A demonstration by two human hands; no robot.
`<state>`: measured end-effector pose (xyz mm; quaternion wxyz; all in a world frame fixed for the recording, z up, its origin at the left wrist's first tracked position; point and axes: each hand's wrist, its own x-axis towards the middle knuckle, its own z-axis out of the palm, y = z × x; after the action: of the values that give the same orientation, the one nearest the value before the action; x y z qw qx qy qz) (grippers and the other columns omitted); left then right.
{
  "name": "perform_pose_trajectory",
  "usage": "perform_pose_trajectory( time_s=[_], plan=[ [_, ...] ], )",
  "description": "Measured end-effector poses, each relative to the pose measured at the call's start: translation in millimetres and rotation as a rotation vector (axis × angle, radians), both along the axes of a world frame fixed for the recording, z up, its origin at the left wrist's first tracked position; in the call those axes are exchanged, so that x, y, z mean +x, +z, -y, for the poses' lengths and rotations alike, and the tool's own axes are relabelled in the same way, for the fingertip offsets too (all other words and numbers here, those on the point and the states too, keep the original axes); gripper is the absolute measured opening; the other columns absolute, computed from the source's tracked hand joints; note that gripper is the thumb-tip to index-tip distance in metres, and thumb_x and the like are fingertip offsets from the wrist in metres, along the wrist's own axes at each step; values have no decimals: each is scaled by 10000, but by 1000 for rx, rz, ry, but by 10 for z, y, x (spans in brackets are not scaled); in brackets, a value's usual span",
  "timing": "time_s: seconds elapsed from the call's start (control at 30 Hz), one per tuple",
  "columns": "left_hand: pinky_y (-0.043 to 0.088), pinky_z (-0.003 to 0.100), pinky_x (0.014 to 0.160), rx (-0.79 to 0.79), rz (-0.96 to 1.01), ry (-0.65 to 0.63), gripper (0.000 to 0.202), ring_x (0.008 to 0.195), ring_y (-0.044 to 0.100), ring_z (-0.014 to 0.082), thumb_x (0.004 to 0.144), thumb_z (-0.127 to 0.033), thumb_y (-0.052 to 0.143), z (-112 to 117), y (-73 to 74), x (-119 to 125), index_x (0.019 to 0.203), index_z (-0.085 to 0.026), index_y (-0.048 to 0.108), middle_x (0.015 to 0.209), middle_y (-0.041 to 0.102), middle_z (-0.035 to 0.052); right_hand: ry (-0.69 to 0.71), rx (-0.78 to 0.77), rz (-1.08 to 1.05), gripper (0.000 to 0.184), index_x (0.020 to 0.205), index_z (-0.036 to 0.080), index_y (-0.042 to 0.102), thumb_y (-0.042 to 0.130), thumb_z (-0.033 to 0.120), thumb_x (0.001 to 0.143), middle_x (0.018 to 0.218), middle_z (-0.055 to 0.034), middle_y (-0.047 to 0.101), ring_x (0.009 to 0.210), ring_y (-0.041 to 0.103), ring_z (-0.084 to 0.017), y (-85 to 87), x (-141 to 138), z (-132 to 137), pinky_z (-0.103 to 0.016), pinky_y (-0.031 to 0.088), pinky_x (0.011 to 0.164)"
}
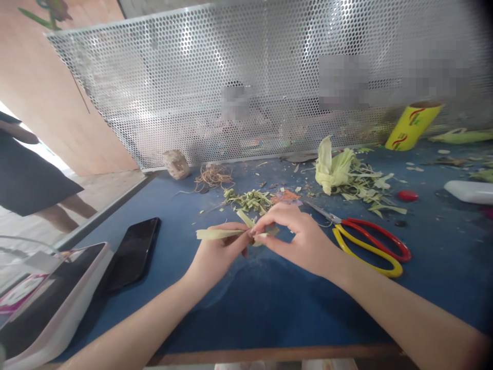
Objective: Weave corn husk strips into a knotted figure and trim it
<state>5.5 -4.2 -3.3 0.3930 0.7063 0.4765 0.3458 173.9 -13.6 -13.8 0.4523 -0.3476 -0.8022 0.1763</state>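
While both forearms slant inward across the blue tabletop (292, 318), the left hand (217, 252) and the right hand (304, 239) meet just left of the scissors (343, 224). The left wrist rises slightly, its fingers curled beneath the work; the right hand arches with its back upward, thumb and forefinger pointing left, away from the scissors' red and yellow handles.

Beyond the scissors and to their right, a yellow tube (414, 126) leans with its open end up; what is inside cannot be seen. Far to the left of the scissors, past the black phone (133, 254), sits a white-rimmed, tray-like object (87, 298) with a pink-edged card (21, 295) over its dark surface; whether it is a container, I cannot tell.

Both hands are nearly closed, their fingertips pinching a pale green husk strip (217, 234) left of the scissors, one flat end sticking out leftward across the left hand. Chopped green pieces (250, 199) lie just beyond the fingers, up and left of the scissors. A husk bundle (334, 172) stands directly behind the scissors, and tangled twine (213, 176) lies well to their left.
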Motion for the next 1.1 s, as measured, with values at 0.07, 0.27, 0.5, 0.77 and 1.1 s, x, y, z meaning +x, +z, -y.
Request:
perform_pose_trajectory(
  time_s=[0.07,0.27,0.5,0.77,1.1],
  plan=[
    [423,214,495,-43,55,-10,204,486,516,112,740,-249,538,8,-4,-7,597,-135,629,548,574,7,28,-25,6,82,857,213,584,529,222,798,830,-3,647,803,567,-124,-10,-2,11,-278,415,780],
    [443,209,519,-139,170,-33,258,528,518,110,760,-319,535,25,14,-16,639,-121,649,596,602,25,57,-114,66,330,1106,217,428,437,96,799,926,-3,651,1020,507,-164,-3,53,57,-378,281,940],
    [459,206,531,-246,202,-17,170,536,535,101,589,-230,709,8,-76,-14,735,-152,673,648,649,3,36,-178,70,377,1086,227,425,375,22,773,883,10,649,986,523,-160,-10,67,31,-367,315,908],
    [428,205,526,-289,48,-115,118,524,547,110,603,-90,591,43,-121,17,660,-142,681,547,624,-12,67,51,241,256,1067,284,576,519,250,819,1059,-37,536,1024,457,-170,30,-4,38,-356,318,923],
    [462,212,531,-303,119,-165,87,504,542,103,631,-208,667,69,-83,30,681,-145,699,558,624,1,49,37,201,203,1003,248,602,545,248,808,1034,-47,561,1013,488,-165,-17,11,-8,-358,333,928]
  ],
)
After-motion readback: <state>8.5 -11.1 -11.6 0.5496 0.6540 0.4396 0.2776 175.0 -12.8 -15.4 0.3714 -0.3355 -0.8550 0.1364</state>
